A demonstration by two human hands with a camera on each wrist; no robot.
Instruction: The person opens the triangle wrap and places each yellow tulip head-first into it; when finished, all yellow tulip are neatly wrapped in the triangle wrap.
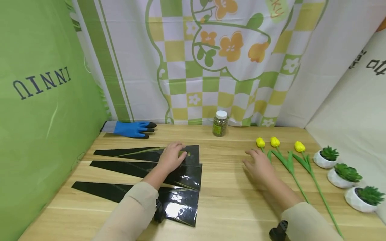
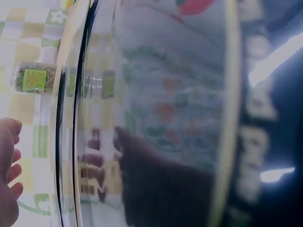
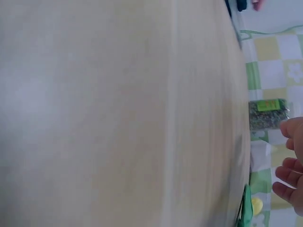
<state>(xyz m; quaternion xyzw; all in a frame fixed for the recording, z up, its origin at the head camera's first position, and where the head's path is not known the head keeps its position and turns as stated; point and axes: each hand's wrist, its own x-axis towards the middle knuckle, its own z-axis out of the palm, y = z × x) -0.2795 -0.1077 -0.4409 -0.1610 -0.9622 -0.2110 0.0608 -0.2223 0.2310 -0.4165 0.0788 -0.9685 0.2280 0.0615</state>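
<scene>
Three glossy black tapered sleeves lie stacked in a fan on the wooden table: the far sleeve (image 1: 144,153), the middle sleeve (image 1: 126,168) and the near sleeve (image 1: 99,190). Over the right part of the far sleeve is my left hand (image 1: 171,157), its fingers relaxed; whether they touch it I cannot tell. My right hand (image 1: 260,167) is above the table with fingers loosely bent and nothing in them. It is just left of three yellow artificial tulips with green stems: a left tulip (image 1: 260,142), a middle tulip (image 1: 275,142) and a right tulip (image 1: 300,146).
A white-capped jar (image 1: 220,124) of small dried bits stands at the table's back. To its left lies a blue work glove (image 1: 131,129). Along the right edge are three potted succulents (image 1: 324,160). A green cloth (image 1: 39,110) hangs on the left, a patterned curtain (image 1: 135,67) behind.
</scene>
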